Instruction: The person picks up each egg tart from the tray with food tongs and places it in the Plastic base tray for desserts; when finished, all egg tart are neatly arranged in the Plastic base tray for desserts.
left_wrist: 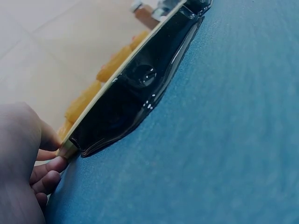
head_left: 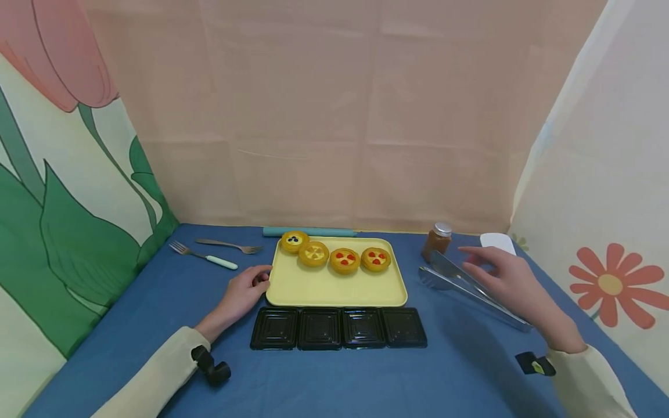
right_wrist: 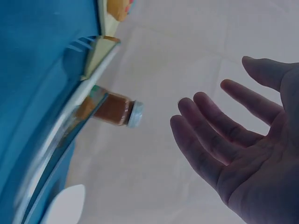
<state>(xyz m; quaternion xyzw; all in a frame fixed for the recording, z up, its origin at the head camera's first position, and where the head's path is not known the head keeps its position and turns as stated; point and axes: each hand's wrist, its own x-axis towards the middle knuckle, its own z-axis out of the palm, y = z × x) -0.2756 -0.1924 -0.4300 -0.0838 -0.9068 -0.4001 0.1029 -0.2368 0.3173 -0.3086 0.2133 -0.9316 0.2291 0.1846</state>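
Observation:
My left hand [head_left: 247,291] grips the left edge of a yellow tray [head_left: 334,293]. In the left wrist view its thumb and fingers pinch the tray corner [left_wrist: 68,148]. On the tray sit egg tarts: one with blue dots [head_left: 295,240], a plain yellow one [head_left: 313,254] and two with red toppings [head_left: 345,260]. Over the metal tongs [head_left: 470,284] on the right hovers my right hand [head_left: 504,276], apart from them. The right wrist view shows that hand's fingers [right_wrist: 205,135] spread and relaxed, holding nothing.
A black four-part container [head_left: 338,328] lies against the tray's near edge. Two forks [head_left: 201,255] are at the left. Behind the tray is a teal roll [head_left: 308,231]. A brown jar [head_left: 436,240] and a white item [head_left: 497,242] stand at the back right.

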